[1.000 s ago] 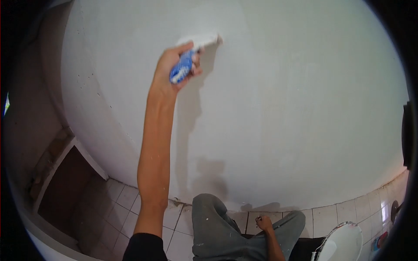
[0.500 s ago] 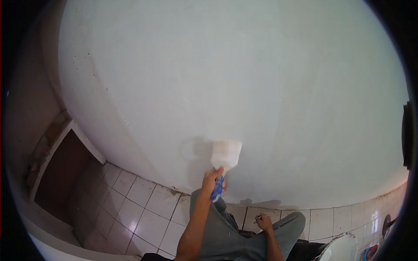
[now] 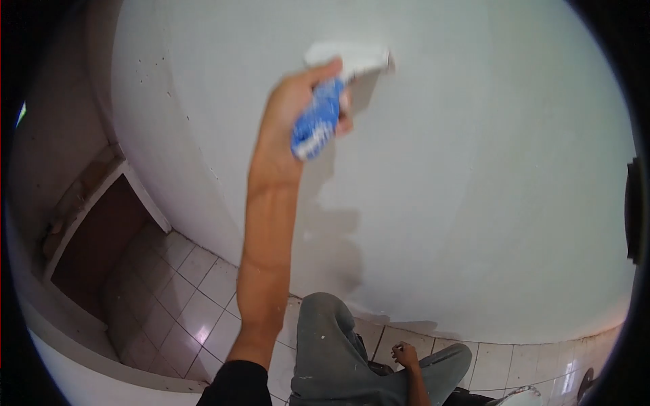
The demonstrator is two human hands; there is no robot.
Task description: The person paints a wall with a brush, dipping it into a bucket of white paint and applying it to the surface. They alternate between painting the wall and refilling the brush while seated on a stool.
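Note:
My left hand (image 3: 305, 105), raised high on the pale wall (image 3: 433, 183), is wrapped round the blue, white-smeared handle of a wide brush (image 3: 318, 122). The brush's broad white head is at the wall above the fingers, tilted sideways and slightly blurred. Low down, beside my bent right leg, is my right hand (image 3: 404, 353), with its fingers curled together. Whether anything is inside those fingers is too small to make out.
A brown panel in a pale frame (image 3: 101, 243) stands at the left. White floor tiles (image 3: 196, 271) run along the wall's foot. My grey trousers (image 3: 332, 345) show below. A white-rimmed container (image 3: 525, 394) is partly visible at the lower right.
My left hand has moved far up the wall with the brush, whose head now tilts to the right. The view has shifted slightly. My right hand remains low by the leg.

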